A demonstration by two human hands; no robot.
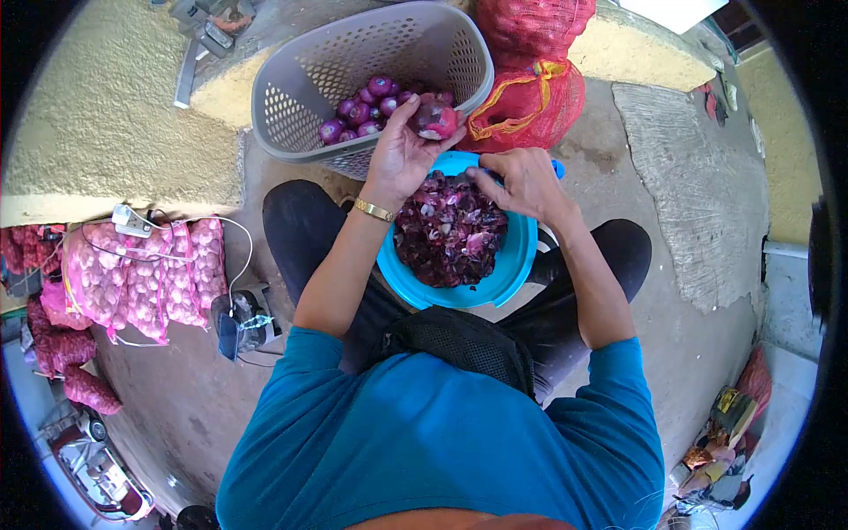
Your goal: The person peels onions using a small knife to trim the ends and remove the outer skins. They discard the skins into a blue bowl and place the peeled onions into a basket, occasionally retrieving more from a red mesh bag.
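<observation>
A partly peeled red onion (435,118) rests in the fingers of my left hand (402,155), over the near rim of a grey perforated basket (300,79). Peeled purple onions (358,113) lie at the bottom of that basket. My right hand (526,184) is closed over the upper right rim of a blue basin (521,256); a small dark thing shows at its fingertips, too small to make out. Dark red onion skins (450,231) fill much of the basin, which stands between my legs.
Red mesh sacks (539,102) stand behind the basin. Net bags of pale bulbs (146,274), a power strip (132,221) and a phone (228,336) are at the left. A flattened sack (693,194) lies on the right; assorted bags (724,442) sit lower right.
</observation>
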